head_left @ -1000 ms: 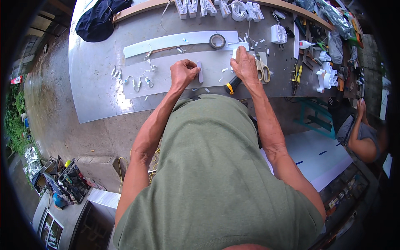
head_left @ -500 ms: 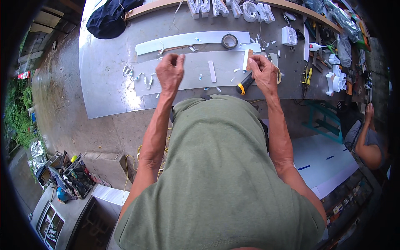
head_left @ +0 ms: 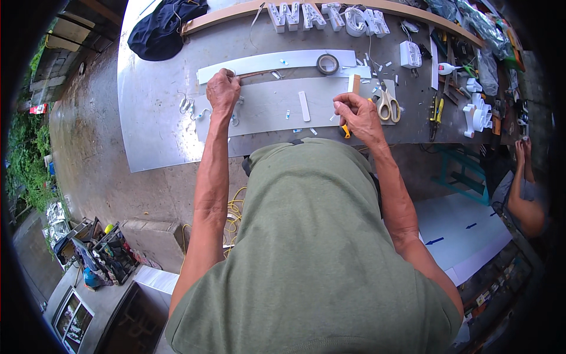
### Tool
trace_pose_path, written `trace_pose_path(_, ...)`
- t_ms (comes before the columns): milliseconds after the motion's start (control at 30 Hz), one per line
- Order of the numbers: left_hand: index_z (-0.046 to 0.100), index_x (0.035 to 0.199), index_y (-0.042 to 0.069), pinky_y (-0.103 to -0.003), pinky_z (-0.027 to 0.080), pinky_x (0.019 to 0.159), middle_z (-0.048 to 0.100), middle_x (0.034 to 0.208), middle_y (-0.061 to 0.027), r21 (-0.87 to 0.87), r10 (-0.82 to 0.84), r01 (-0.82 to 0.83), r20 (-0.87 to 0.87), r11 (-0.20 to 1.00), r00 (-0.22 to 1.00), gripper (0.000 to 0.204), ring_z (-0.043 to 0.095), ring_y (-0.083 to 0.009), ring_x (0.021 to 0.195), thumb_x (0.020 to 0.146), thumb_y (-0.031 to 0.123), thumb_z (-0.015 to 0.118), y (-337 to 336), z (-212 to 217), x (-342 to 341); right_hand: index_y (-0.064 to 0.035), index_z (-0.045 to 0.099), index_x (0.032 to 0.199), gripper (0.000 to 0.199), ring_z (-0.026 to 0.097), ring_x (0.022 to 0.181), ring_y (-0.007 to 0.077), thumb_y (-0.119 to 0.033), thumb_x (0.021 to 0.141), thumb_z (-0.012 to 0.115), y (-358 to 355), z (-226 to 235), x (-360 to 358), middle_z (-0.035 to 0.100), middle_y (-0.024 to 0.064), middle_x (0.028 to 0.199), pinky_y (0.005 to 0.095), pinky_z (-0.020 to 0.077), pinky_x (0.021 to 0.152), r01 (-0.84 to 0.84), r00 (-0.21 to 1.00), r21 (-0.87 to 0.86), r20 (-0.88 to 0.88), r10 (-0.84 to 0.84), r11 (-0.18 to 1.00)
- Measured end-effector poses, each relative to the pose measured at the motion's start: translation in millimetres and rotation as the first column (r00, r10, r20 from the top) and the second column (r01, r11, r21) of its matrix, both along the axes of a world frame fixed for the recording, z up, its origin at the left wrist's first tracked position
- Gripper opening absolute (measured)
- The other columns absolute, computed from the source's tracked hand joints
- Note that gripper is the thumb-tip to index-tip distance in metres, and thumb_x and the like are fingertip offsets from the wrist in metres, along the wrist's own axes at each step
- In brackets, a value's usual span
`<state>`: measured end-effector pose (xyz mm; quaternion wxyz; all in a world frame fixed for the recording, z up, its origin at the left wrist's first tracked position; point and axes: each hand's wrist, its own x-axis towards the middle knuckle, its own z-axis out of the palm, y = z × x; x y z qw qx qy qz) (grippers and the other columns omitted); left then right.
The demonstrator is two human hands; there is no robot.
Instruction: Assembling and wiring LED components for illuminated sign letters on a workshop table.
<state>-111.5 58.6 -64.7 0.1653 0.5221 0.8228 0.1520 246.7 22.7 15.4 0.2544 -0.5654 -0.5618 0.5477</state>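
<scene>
My left hand (head_left: 223,92) is closed, fingertips pinched at the near edge of a long white strip (head_left: 271,62). A thin brown stick (head_left: 254,74) lies beside those fingertips; what they hold cannot be made out. Small white light modules on wires (head_left: 187,105) lie left of that wrist. My right hand (head_left: 359,117) is pinched above a grey sheet (head_left: 265,112), and anything in its fingers is too small to name. Near it are a small wooden block (head_left: 354,83), scissors (head_left: 388,108) and a yellow-and-black utility knife (head_left: 346,132), partly hidden. A short white strip (head_left: 304,106) lies between the hands.
A roll of dark tape (head_left: 319,65) rests on the white strip. White block letters (head_left: 312,17) line a wooden bar at the back. Pliers (head_left: 437,110) and white plastic parts (head_left: 476,117) crowd the right, a dark cloth (head_left: 156,29) the far left. Another person (head_left: 526,200) is at right.
My left hand has moved left and slightly away from me. My right hand has come left and nearer, off the scissors, whose handles now show. The view has shifted a little.
</scene>
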Motion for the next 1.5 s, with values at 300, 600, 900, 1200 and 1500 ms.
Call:
trace_pose_path(300, 0.067, 0.097, 0.003, -0.03, 0.053, 0.07, 0.065, 0.089, -0.0075, 0.476, -0.53, 0.318, 0.42, 0.82, 0.736, 0.017, 0.064, -0.0175, 0.078, 0.084, 0.002, 0.077, -43.2, 57.7, 71.3, -0.0009, 0.07, 0.117, 0.03, 0.061, 0.073, 0.005, -0.026, 0.103, 0.061, 21.5, 8.1, -35.3, 0.069, 0.0036, 0.092, 0.0192, 0.0483, 0.055, -0.09, 0.971, -0.133, -0.232, 0.057, 0.987)
trace_pose_path(600, 0.065, 0.098, 0.005, -0.038, 0.049, 0.074, 0.065, 0.09, -0.0053, 0.52, -0.68, 0.497, 0.252, 0.695, 0.688, 0.022, 0.06, -0.0252, 0.082, 0.08, -0.003, 0.075, -58.2, 73.6, 104.9, -0.0042, 0.075, 0.103, 0.024, 0.058, 0.067, 0.0042, -0.027, 0.096, 0.071, 36.6, 5.3, -55.1, 0.068, -0.0005, 0.081, 0.0202, 0.0469, 0.053, -0.169, 0.925, -0.226, -0.372, 0.075, 0.96)
trace_pose_path(900, 0.073, 0.107, 0.003, -0.026, 0.053, 0.065, 0.074, 0.093, -0.0052, 0.271, -0.386, 0.275, 0.679, 0.922, 0.625, 0.021, 0.068, -0.0099, 0.08, 0.092, 0.017, 0.076, -64.9, 73.8, 113.5, 0.0009, 0.074, 0.097, 0.02, 0.063, 0.071, 0.0086, -0.019, 0.093, 0.073, 29.2, -7.4, -54.1, 0.071, 0.0026, 0.078, 0.0258, 0.051, 0.063, -0.112, 0.982, 0.08, -0.144, 0.123, 0.99)
trace_pose_path(1200, 0.077, 0.104, 0.002, -0.024, 0.051, 0.066, 0.076, 0.086, -0.0052, 0.112, -0.152, 0.111, 0.861, 0.988, 0.486, 0.024, 0.067, -0.0085, 0.077, 0.092, 0.022, 0.077, -56.9, 77.5, 110.0, 0.0, 0.073, 0.105, 0.02, 0.064, 0.073, 0.0088, -0.018, 0.098, 0.067, 32.4, 1.2, -52.1, 0.073, 0.0041, 0.087, 0.0234, 0.05, 0.06, -0.087, 0.903, -0.128, -0.429, 0.024, 0.988)
trace_pose_path(1500, 0.076, 0.101, 0.0, -0.026, 0.052, 0.071, 0.077, 0.089, -0.0081, 0.136, -0.133, 0.016, 0.93, 0.991, 0.343, 0.019, 0.069, -0.0108, 0.079, 0.091, 0.015, 0.076, -59.4, 79.8, 110.0, -0.0009, 0.073, 0.107, 0.021, 0.064, 0.074, 0.0084, -0.019, 0.099, 0.066, 29.9, 8.7, -51.8, 0.074, 0.0041, 0.089, 0.0234, 0.0495, 0.062, -0.17, 0.938, -0.041, -0.314, 0.149, 0.985)
